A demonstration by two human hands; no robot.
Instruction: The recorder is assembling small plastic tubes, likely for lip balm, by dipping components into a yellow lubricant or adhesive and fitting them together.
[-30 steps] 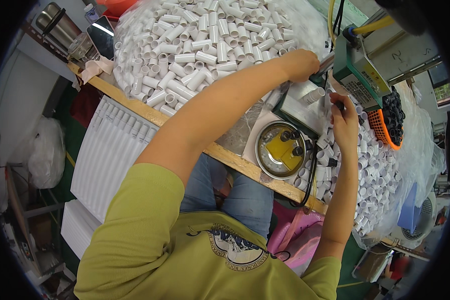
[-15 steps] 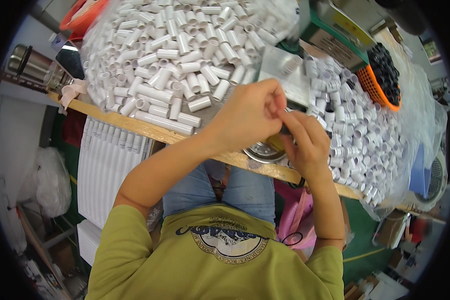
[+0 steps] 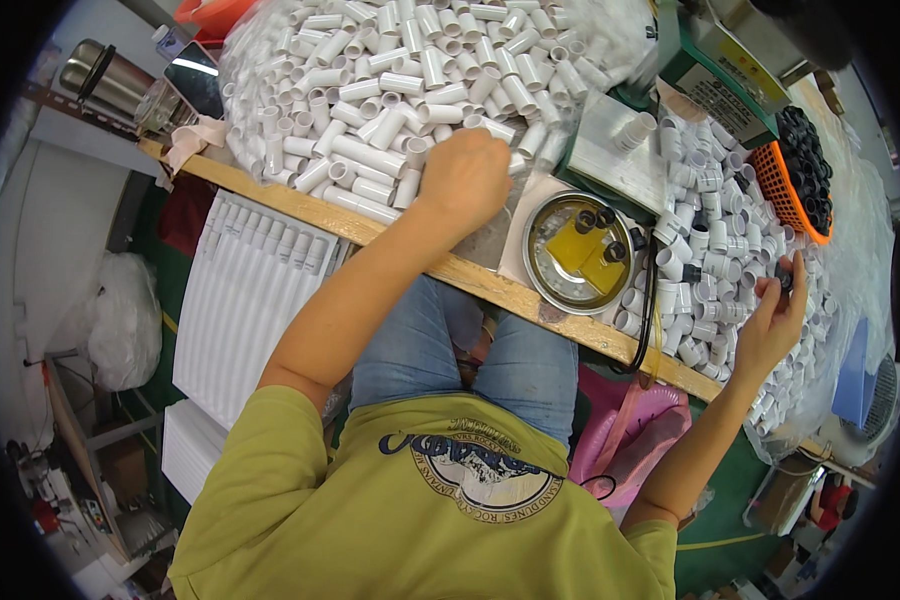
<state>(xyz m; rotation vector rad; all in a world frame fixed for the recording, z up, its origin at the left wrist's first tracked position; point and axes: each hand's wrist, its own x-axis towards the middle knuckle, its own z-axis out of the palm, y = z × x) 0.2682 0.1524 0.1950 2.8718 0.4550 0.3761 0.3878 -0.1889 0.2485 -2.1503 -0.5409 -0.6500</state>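
Note:
My left hand [image 3: 467, 180] is closed, knuckles up, at the near edge of a heap of short white plastic tubes [image 3: 370, 155]. Its fingertips are hidden beneath it, so what they grip cannot be made out. Out to the right, my right hand [image 3: 770, 325] pinches a small black cap [image 3: 785, 278] over a pile of shorter white fittings [image 3: 705, 235], a few with black pieces in them. Between the hands, a round metal dish [image 3: 536, 270] holds yellow liquid or a yellow pad, with several black caps in it.
A metal block fixture [image 3: 610, 140] stands behind the dish, beside a green box [image 3: 715, 85]. An orange basket of black caps [image 3: 788, 190] sits at the right. Dark cables [image 3: 650, 310] hang over the wooden table edge [image 3: 315, 208]. Long white tubes [image 3: 255, 300] are stacked below left.
My hands were together over the dish and have parted. The left has moved left to the white tubes, the right out to the right over the fittings. The dish is now uncovered.

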